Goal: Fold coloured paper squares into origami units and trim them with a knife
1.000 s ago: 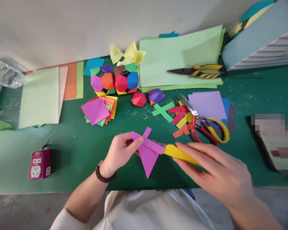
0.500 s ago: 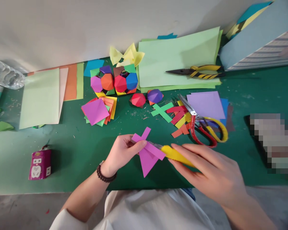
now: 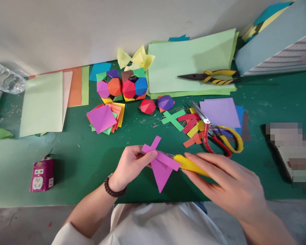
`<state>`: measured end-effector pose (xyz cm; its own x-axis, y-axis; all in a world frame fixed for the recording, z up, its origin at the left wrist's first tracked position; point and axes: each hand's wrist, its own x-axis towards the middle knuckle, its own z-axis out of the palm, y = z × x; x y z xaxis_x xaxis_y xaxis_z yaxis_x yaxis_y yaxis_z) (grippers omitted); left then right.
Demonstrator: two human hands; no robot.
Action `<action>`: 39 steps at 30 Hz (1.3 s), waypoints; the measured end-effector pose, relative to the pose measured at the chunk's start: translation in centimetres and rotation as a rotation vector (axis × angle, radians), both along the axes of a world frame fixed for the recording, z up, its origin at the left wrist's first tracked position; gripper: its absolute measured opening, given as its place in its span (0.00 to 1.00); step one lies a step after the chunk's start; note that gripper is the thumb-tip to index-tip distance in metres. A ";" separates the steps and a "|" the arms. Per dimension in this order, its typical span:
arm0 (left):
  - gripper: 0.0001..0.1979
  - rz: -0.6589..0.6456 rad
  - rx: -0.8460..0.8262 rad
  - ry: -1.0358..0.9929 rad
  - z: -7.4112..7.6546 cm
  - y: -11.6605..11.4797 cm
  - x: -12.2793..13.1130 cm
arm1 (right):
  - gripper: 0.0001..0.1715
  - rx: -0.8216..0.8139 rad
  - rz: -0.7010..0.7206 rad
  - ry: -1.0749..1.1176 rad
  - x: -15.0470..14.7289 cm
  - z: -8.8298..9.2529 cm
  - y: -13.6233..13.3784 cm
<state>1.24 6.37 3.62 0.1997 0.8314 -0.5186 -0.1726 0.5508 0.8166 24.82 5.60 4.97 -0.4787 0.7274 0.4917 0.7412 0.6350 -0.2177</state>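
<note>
My left hand pinches a folded purple paper piece with a triangular point hanging down and a strip sticking up. My right hand grips a yellow-handled utility knife, whose metal blade end reaches under the purple paper's right side. Both hands hover over the green mat near its front edge.
Red-and-yellow scissors lie on paper strips to the right. A colourful paper ball, small folded units, a stack of paper squares, green sheets with pliers, and a purple box surround the work.
The purple paper and both hands have shifted slightly; otherwise the grip on paper and knife is the same.
</note>
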 end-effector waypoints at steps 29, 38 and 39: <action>0.23 0.148 -0.200 -0.342 -0.9 1.3 0.0 | 0.12 -0.107 0.057 -0.049 2.3 -0.7 -1.5; 0.21 0.108 -0.136 -0.302 -1.0 0.7 0.2 | 0.17 0.001 0.016 -0.097 2.4 -0.6 -0.7; 0.21 0.092 -0.131 -0.292 -1.1 0.6 0.2 | 0.16 0.012 0.016 -0.100 2.3 -0.5 -0.6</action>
<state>1.45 6.94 2.56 0.2826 0.7827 -0.5545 -0.4428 0.6192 0.6484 27.12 5.02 4.49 -0.5374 0.7139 0.4489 0.7488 0.6488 -0.1354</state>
